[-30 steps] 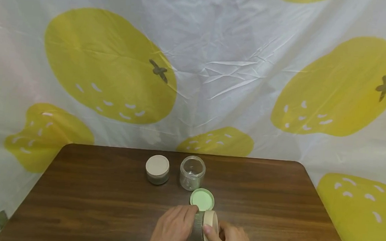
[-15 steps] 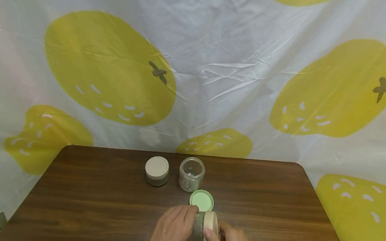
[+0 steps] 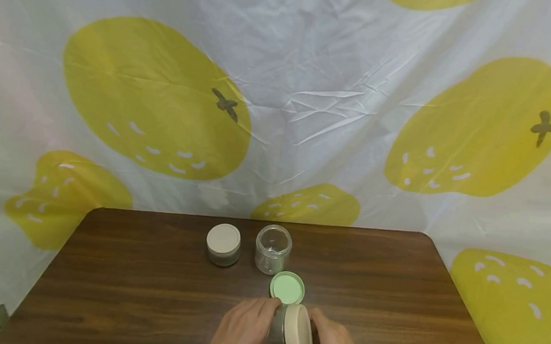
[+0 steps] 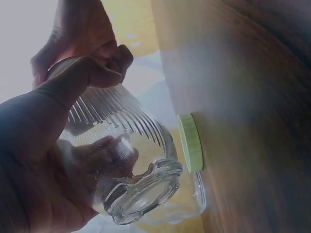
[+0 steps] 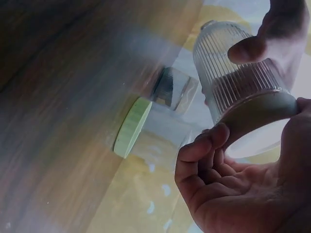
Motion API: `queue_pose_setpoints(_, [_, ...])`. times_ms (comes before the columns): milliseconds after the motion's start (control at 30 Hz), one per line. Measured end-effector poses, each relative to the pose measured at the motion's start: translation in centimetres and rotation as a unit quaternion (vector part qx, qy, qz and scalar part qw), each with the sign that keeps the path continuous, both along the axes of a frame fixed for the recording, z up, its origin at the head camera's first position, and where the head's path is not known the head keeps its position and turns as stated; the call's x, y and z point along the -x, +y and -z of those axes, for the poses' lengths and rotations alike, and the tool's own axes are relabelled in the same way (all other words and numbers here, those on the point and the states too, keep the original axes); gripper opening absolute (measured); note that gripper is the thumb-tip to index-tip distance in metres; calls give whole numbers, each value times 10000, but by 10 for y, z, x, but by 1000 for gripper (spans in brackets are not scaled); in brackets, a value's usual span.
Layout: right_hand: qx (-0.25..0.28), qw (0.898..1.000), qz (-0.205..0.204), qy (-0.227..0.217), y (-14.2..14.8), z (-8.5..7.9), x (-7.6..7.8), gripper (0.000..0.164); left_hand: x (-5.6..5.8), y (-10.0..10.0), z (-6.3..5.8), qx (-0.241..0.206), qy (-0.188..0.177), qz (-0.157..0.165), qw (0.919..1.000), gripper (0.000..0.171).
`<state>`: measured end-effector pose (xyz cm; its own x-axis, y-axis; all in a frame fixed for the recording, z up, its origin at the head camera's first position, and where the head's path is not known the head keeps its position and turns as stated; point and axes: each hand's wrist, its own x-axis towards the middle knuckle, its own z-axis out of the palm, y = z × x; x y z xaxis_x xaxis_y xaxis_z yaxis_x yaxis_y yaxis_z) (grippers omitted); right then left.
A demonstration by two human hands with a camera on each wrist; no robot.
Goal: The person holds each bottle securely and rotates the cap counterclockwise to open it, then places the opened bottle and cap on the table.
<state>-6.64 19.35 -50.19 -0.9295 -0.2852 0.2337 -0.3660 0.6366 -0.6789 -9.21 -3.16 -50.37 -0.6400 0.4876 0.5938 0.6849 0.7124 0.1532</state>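
Observation:
Over the near edge of the table, my left hand grips a clear ribbed glass jar by its body. The jar is tipped on its side, its base to the left. A cream lid sits on its mouth, facing right. My right hand holds this lid by the rim, thumb low and fingers at the upper edge. In the right wrist view the lid covers the mouth of the ribbed jar. The left wrist view shows the jar's thick glass base.
Just beyond the hands lies a light green lid, inner side up, on the wooden table. Behind it stands an open clear jar. To the left is a jar with a cream lid. A fruit-print cloth hangs behind the table.
The jar has tilted so more of the lid's top faces up. My right thumb has slid down the lid's rim, and the fingers have come up to its upper edge.

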Motion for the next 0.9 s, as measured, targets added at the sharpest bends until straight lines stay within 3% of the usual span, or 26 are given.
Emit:
queue_pose_setpoints(133, [-115, 9990, -120, 408, 3, 4, 2, 55, -1, 0, 0, -6, 25, -23, 10000, 89])
queue_pose_setpoints(333, [-260, 9978, -314, 532, 8, 5, 5, 73, 0, 0, 0, 91, 81, 1, 9999, 91])
queue_pose_setpoints(633, [-209, 9931, -731, 890, 11, 5, 9, 83, 0, 0, 1, 34, -12, 9, 10000, 87])
queue_pose_setpoints(800, [-599, 9906, -545, 1102, 10, 5, 10, 95, 0, 1, 1, -16, -19, 3, 10000, 87])
queue_pose_setpoints(900, [-1000, 9905, -182, 931, 9, 3, 7, 97, 0, 1, 3, 14, 31, -36, 10000, 87])
